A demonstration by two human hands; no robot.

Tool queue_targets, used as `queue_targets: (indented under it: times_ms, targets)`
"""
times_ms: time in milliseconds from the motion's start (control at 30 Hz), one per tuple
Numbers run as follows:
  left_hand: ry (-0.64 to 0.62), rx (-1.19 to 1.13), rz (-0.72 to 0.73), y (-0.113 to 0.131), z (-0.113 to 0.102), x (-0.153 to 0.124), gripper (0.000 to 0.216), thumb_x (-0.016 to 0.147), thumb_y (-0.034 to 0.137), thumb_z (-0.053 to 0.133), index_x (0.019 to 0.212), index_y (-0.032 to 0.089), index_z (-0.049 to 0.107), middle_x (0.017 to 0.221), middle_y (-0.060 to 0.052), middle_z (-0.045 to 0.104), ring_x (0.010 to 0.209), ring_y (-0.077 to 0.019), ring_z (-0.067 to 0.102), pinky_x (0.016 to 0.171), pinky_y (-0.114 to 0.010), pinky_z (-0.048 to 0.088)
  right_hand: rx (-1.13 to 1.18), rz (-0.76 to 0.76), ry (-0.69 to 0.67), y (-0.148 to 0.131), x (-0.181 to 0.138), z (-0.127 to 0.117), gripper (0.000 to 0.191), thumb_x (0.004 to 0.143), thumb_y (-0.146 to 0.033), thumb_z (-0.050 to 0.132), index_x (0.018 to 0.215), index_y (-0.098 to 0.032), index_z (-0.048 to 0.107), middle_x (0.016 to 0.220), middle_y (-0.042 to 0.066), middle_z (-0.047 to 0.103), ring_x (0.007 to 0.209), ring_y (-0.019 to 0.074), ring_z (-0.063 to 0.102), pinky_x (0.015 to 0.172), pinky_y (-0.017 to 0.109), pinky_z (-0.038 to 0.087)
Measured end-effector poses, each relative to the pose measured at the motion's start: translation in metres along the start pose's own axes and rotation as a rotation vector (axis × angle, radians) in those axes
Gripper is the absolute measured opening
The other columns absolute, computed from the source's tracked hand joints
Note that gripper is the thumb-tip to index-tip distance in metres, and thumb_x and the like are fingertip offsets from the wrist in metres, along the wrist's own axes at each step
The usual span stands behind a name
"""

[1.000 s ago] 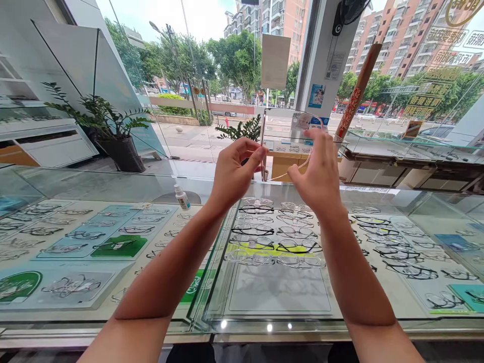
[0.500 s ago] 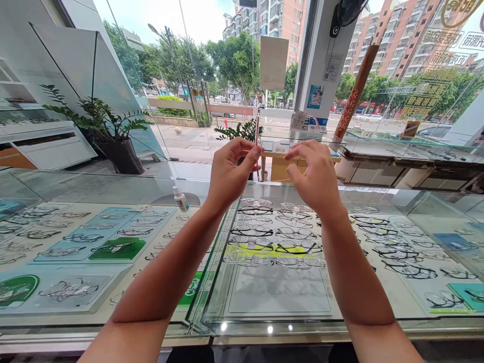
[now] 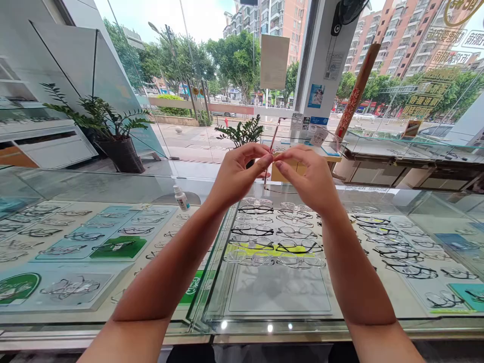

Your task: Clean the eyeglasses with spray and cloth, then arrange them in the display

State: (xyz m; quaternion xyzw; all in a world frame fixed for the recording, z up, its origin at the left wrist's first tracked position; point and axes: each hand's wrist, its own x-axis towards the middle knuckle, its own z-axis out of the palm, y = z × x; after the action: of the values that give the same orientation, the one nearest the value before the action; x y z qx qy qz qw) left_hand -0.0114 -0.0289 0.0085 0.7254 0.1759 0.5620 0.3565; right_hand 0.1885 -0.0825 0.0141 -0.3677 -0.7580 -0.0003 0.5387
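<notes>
Near the centre of the frame, the left hand (image 3: pixel 242 170) grasped a pair of spectacles (image 3: pixel 275 136) between thumb and fingers, above the far part of the glass bench (image 3: pixel 56 330). The pair stood nearly edge-on, its reddish-brown rim tilted a little to the right at the top, and a temple reached rightward beneath the fingers. The pinch fell around the middle of the frame front, perhaps because that spot steadied the pair while keeping skin off most of the lenses. The right hand (image 3: pixel 308 171), just right of centre, had its thumb and forefinger drawn close together, their tips right at the same spot; whether they gripped the frame or merely touched it could not be told. Raising the pair towards the window presumably gave good light and kept it clear of the stock below.

That stock lay in rows, probably so each pair could be seen through the glass. In the middle section, the nearest four rows held two pairs each, eight display spectacles (image 3: pixel 252 231) in all; the rows behind crowded too closely to count. One yellow-green strip (image 3: pixel 242 248) ran under part of this group, likely to draw the eye. One white bottle (image 3: pixel 181 198) stood left of centre. Two potted plants showed: a large one (image 3: pixel 120 154) at the left and a smaller one (image 3: pixel 240 132) behind the left hand. One blank sheet (image 3: pixel 275 61) hung at upper centre.
</notes>
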Motion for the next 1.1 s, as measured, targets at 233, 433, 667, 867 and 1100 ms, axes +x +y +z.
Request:
queue_targets:
  times_ms: [233,433,667,867,1100]
  targets:
    - [-0.026,-0.013,-0.043,0.0,0.0021,-0.0002,0.055,0.086,0.071,0.096,0.094,0.022,0.072,0.11,-0.008,0.08,0.102,-0.0221,0.078,0.072,-0.028,0.07,0.021,0.044,-0.031,-0.0047,-0.0002,-0.0006,0.016,0.107,-0.036,0.074,0.111,-0.03,0.088,0.113,0.005,0.085,0.116,0.0281,0.077,0.109,0.05,0.058]
    - [-0.055,-0.012,-0.051,-0.002,-0.0007,0.0008,0.058,0.086,0.074,0.095,0.098,0.023,0.069,0.106,-0.006,0.081,0.095,-0.0197,0.079,0.072,-0.027,0.068,0.063,0.056,-0.029,-0.0022,-0.0005,0.0006,0.019,0.108,-0.036,0.074,0.113,-0.031,0.091,0.111,0.005,0.086,0.114,0.0275,0.078,0.107,0.051,0.06]
    - [-0.124,-0.061,-0.049,-0.0065,-0.0001,0.0027,0.058,0.081,0.072,0.1,0.097,0.023,0.073,0.102,-0.005,0.081,0.09,-0.0181,0.079,0.078,-0.032,0.071,0.086,0.08,0.018,0.0033,-0.0007,0.0032,0.032,0.106,-0.058,0.079,0.103,-0.027,0.089,0.108,0.008,0.086,0.107,0.0273,0.079,0.104,0.049,0.062]
    - [-0.129,-0.043,-0.076,-0.0031,0.0003,0.0016,0.058,0.081,0.073,0.1,0.098,0.022,0.076,0.107,-0.007,0.084,0.095,-0.0205,0.082,0.079,-0.033,0.073,0.073,0.082,0.016,0.0037,-0.0009,0.0029,0.036,0.107,-0.06,0.077,0.101,-0.027,0.088,0.107,0.008,0.086,0.105,0.0271,0.079,0.1,0.048,0.062]
    - [-0.151,0.013,-0.049,-0.0037,-0.0036,0.0022,0.051,0.084,0.065,0.1,0.097,0.021,0.079,0.102,-0.007,0.084,0.082,-0.0175,0.078,0.075,-0.033,0.071,0.083,0.118,0.004,0.0033,-0.0011,0.0024,0.026,0.103,-0.052,0.081,0.099,-0.027,0.088,0.105,0.007,0.088,0.103,0.0271,0.08,0.097,0.048,0.062]
